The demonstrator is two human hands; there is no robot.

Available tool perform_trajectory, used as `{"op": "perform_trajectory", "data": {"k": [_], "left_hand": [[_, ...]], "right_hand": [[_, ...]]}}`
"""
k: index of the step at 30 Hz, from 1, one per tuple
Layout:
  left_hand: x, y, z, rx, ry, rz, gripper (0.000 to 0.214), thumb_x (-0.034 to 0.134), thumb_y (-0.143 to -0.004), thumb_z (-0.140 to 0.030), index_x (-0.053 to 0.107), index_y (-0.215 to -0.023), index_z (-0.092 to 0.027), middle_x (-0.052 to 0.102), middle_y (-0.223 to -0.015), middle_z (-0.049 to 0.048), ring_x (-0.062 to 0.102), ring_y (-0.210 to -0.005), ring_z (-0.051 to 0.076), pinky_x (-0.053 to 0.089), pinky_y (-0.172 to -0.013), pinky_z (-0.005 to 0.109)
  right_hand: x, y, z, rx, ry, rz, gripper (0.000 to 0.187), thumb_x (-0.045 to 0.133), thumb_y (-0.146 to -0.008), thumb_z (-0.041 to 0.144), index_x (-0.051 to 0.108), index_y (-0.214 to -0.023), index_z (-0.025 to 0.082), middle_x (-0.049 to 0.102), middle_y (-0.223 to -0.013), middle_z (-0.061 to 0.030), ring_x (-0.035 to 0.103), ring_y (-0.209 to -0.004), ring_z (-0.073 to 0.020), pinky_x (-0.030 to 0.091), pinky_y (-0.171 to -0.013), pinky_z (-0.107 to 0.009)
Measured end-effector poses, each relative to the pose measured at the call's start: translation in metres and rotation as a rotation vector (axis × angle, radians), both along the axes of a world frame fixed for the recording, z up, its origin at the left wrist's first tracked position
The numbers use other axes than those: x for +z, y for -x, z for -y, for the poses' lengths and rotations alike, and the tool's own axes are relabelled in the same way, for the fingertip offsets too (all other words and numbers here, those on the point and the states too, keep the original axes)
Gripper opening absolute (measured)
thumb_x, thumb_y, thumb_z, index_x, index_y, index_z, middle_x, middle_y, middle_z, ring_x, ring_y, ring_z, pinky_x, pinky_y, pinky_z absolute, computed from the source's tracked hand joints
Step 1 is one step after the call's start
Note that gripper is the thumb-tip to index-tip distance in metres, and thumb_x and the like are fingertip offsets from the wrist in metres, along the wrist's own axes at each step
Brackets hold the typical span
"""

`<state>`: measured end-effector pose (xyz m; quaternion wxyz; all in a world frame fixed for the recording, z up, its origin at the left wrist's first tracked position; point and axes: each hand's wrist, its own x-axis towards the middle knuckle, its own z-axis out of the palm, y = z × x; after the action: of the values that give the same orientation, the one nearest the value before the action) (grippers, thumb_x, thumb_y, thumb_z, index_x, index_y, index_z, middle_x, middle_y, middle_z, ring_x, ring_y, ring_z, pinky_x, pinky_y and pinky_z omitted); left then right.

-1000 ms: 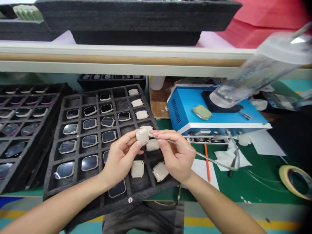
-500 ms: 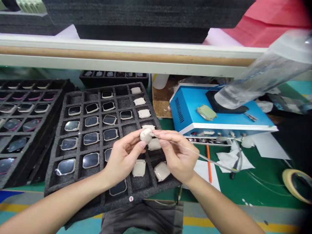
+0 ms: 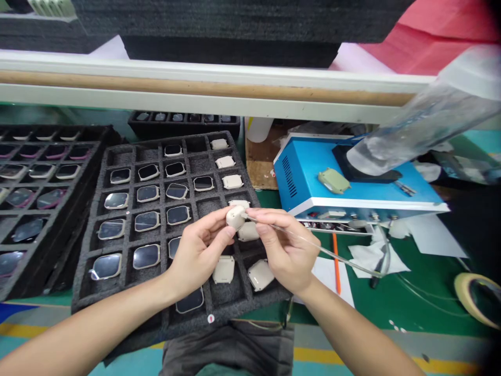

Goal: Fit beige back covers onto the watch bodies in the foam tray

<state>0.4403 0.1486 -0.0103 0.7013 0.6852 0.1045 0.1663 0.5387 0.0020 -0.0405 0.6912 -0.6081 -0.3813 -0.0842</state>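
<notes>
My left hand (image 3: pixel 198 250) pinches a small cream watch case (image 3: pixel 236 216) above the black foam tray (image 3: pixel 121 284). My right hand (image 3: pixel 284 248) is closed on a thin clear tube tool (image 3: pixel 313 245) whose tip touches the case. The tube trails right across the green mat. Below the hands, several cream cases (image 3: pixel 224 269) lie back-up in the tray's right column, and several glass-faced cases (image 3: pixel 145 256) fill the cells to the left.
A blue machine box (image 3: pixel 313 180) with an olive part (image 3: pixel 333 180) on top stands to the right. A clear bottle (image 3: pixel 422 125) leans over it. More black trays (image 3: pixel 35 177) sit at left, a tape roll (image 3: pixel 475 297) at far right, an orange pen (image 3: pixel 335 261) on paper.
The view has shifted slightly. Both hands hold their grips, and the case has turned a little in my left fingers.
</notes>
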Motion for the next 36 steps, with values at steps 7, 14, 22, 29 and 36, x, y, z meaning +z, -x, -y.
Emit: {"op": "perform_trajectory", "data": {"k": [7,14,22,29,36], "left_hand": [[0.0003,0.0004,-0.0001,0.01,-0.02,0.004,0.03,0.07,-0.097,-0.022,0.076,-0.126,-0.019,0.079,-0.128,0.0075,0.078,-0.112,0.024,0.068,-0.079,0.025],[0.0007,0.0004,0.0001,0.015,-0.024,-0.026,0.032,0.071,-0.097,-0.025,0.075,-0.128,-0.018,0.079,-0.128,0.0081,0.079,-0.11,0.023,0.068,-0.079,0.025],[0.0029,-0.001,-0.0012,0.037,-0.038,-0.07,0.038,0.075,-0.095,-0.033,0.075,-0.128,-0.017,0.079,-0.128,0.0106,0.08,-0.106,0.024,0.068,-0.077,0.025],[0.0067,-0.0037,-0.0024,0.06,-0.098,-0.086,0.044,0.079,-0.091,-0.043,0.077,-0.127,-0.017,0.079,-0.127,0.0123,0.08,-0.107,0.03,0.07,-0.076,0.032],[0.0076,-0.0053,-0.0029,0.074,-0.121,-0.107,0.046,0.079,-0.09,-0.046,0.076,-0.126,-0.018,0.079,-0.127,0.0121,0.08,-0.104,0.029,0.071,-0.076,0.032]], "right_hand": [[0.0004,-0.0006,-0.0016,-0.002,0.004,-0.001,0.024,0.067,-0.095,0.007,0.076,-0.107,0.025,0.081,-0.107,-0.0051,0.078,-0.103,-0.0209,0.065,-0.091,-0.037],[-0.0002,-0.0011,-0.0012,0.008,-0.003,0.001,0.027,0.067,-0.094,0.006,0.076,-0.109,0.026,0.081,-0.108,-0.0046,0.077,-0.103,-0.0201,0.064,-0.092,-0.037],[0.0024,-0.0018,-0.003,0.008,-0.006,0.003,0.024,0.067,-0.095,0.007,0.076,-0.107,0.025,0.081,-0.106,-0.0056,0.078,-0.102,-0.02,0.064,-0.091,-0.037],[0.0064,-0.0069,-0.0069,0.007,-0.026,0.029,0.021,0.066,-0.095,0.008,0.076,-0.104,0.024,0.082,-0.103,-0.0066,0.079,-0.1,-0.0202,0.065,-0.09,-0.037],[0.0064,-0.0098,-0.0085,0.006,-0.031,0.048,0.018,0.066,-0.095,0.011,0.075,-0.104,0.024,0.082,-0.102,-0.0069,0.079,-0.098,-0.0203,0.066,-0.088,-0.038]]}}
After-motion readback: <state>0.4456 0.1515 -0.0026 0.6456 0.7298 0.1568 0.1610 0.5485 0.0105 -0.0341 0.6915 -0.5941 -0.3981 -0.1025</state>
